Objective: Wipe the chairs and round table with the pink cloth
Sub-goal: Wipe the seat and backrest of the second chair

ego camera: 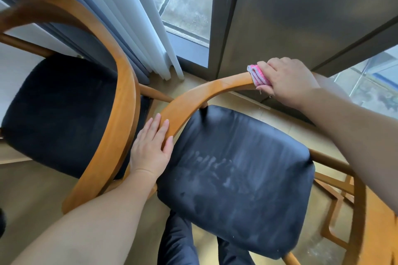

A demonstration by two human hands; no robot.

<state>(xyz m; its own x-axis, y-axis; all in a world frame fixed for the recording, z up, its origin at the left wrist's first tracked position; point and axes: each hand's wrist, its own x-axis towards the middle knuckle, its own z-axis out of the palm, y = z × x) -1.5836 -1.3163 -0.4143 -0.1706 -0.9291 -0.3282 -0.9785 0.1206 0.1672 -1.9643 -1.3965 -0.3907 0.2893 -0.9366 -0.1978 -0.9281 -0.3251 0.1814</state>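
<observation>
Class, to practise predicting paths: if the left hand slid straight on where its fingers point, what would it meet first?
The left hand would first ride up the curved wooden backrest it rests on. Further along sits the pink cloth in the right hand's grip, though depth is unclear.

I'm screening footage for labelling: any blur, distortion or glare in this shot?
Head view: wide-angle distortion bends the window frame; the left chair's backrest is blurred at upper left; daylight leaves a pale sheen on the near seat; the right hand and pink cloth look sharp.
</observation>
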